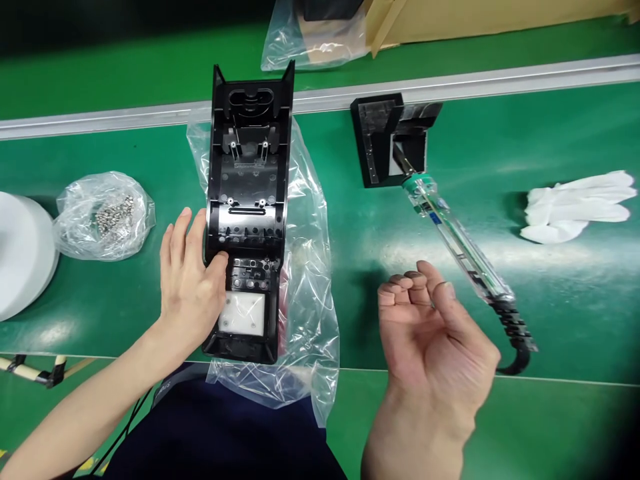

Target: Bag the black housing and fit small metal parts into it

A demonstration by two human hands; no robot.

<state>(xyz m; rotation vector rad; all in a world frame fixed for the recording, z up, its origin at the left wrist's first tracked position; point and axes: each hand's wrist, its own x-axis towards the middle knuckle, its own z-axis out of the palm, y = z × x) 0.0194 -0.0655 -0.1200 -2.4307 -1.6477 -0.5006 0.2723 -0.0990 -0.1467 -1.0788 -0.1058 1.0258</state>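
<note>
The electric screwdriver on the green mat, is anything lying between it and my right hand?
Nothing visible does. The right hand hovers palm-up with curled fingers just left of the electric screwdriver, with only bare green mat between them. The screwdriver's tip rests against a small black bracket farther away.

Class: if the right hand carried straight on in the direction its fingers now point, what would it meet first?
Probably the electric screwdriver: the right hand points up and away, toward its clear barrel, though depth is unclear.
</note>
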